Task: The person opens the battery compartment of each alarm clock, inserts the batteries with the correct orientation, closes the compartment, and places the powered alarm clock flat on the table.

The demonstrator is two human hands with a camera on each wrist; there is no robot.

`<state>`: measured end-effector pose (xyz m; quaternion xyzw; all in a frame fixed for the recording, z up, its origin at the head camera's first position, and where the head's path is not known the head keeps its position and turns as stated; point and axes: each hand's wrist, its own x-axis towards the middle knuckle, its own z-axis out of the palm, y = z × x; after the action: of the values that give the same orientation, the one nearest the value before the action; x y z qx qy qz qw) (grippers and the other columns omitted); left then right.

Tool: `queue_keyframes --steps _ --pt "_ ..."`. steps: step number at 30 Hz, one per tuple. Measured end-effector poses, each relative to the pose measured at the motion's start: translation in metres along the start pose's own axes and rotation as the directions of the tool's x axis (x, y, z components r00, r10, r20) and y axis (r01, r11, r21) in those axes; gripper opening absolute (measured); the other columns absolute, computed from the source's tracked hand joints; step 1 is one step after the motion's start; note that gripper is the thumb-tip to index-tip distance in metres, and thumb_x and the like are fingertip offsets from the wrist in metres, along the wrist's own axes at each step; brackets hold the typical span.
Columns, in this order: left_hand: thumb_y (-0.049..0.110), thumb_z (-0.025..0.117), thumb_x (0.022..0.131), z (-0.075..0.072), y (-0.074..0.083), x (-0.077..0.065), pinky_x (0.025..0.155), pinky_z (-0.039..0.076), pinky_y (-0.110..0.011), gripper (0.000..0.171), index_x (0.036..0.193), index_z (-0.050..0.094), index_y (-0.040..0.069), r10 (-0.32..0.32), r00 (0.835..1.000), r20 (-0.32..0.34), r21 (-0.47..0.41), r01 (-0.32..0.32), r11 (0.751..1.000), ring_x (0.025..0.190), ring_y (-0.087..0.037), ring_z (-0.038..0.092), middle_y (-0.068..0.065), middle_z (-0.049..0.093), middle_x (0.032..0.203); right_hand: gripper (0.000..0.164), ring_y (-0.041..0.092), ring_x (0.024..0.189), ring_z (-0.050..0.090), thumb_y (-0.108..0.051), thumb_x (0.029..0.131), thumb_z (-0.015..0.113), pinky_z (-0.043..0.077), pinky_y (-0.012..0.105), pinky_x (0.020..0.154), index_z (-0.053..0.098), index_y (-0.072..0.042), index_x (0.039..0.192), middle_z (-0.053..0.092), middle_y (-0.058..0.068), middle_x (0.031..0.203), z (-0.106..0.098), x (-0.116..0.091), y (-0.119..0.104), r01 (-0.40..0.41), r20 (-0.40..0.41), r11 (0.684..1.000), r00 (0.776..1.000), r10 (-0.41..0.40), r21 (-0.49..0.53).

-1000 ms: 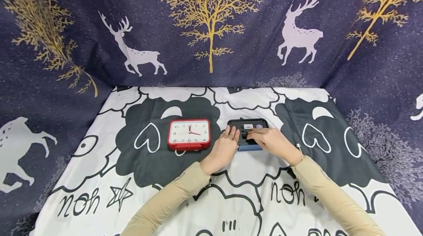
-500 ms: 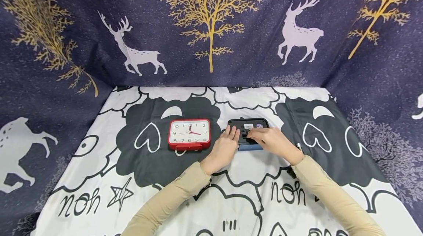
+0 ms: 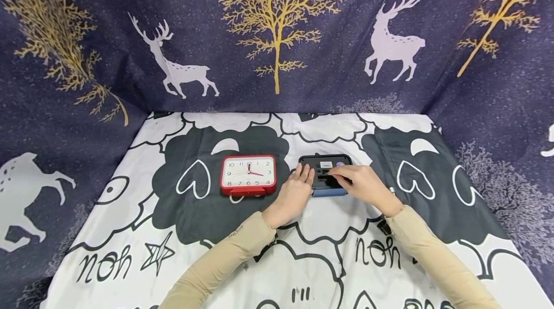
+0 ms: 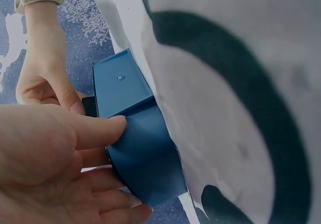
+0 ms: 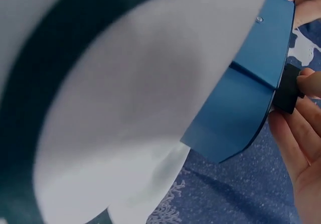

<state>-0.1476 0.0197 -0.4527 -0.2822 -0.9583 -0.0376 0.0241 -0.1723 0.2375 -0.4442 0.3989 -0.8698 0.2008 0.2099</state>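
A blue alarm clock [image 3: 330, 193] lies face down in the head view, its black back [image 3: 309, 160] upward with a white label and small knobs. My left hand [image 3: 292, 197] grips its left end, fingertips on the back and the thumb [image 4: 103, 132] against the blue side in the left wrist view. My right hand [image 3: 365, 185] is over the right part of the back. Its thumb and fingers pinch a small flat black cover [image 5: 287, 89], raised above the back in the right wrist view. A dark slot shows in the clock's back beside the right fingertips.
A red alarm clock [image 3: 248, 174] lies face up to the left of my left hand. A small silver-ended object [image 3: 392, 189] is partly hidden beside my right wrist. The patterned cloth [image 3: 173, 261] covers the table, with a dark curtain [image 3: 242, 73] behind.
My right hand has shifted slightly right and back from the clock's middle, uncovering more of its back. The left hand and both clocks have kept their places.
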Motion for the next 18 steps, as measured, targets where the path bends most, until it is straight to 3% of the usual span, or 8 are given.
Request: queue_keyframes --steps 5,10,18 --pt "0.027 0.056 0.098 -0.0012 -0.0002 -0.0001 0.109 0.04 -0.034 0.054 0.145 0.043 0.005 -0.007 1.0 0.022 -0.03 0.007 1.0 0.143 -0.031 0.034 -0.015 0.04 0.151 0.025 0.018 0.078 0.072 0.004 0.078 0.073 0.052 0.027 0.057 0.075 -0.01 0.099 0.076 0.004 0.094 -0.0027 -0.0049 0.0042 -0.034 -0.029 0.999 0.999 0.034 0.028" --pt "0.028 0.057 0.097 -0.0011 -0.0009 -0.0001 0.107 0.043 -0.033 0.053 0.144 0.046 0.006 -0.006 1.0 -0.01 -0.003 0.006 1.0 0.141 -0.03 0.037 -0.014 0.043 0.15 0.024 0.015 0.07 0.07 0.004 0.077 0.073 0.047 0.024 0.053 0.074 -0.011 0.096 0.076 0.004 0.091 -0.0022 -0.008 0.0077 -0.041 -0.056 0.999 0.998 0.042 0.017" --pt "0.029 0.056 0.097 -0.0002 -0.001 -0.0004 0.105 0.045 -0.033 0.052 0.143 0.047 0.007 0.003 1.0 -0.027 0.018 -0.002 1.0 0.14 -0.029 0.039 -0.014 0.044 0.149 0.022 0.001 0.049 0.046 0.002 0.08 0.071 0.034 0.018 0.046 0.073 -0.012 0.097 0.075 0.005 0.092 -0.0053 -0.0108 0.0059 -0.137 -0.089 0.99 0.987 0.135 -0.017"
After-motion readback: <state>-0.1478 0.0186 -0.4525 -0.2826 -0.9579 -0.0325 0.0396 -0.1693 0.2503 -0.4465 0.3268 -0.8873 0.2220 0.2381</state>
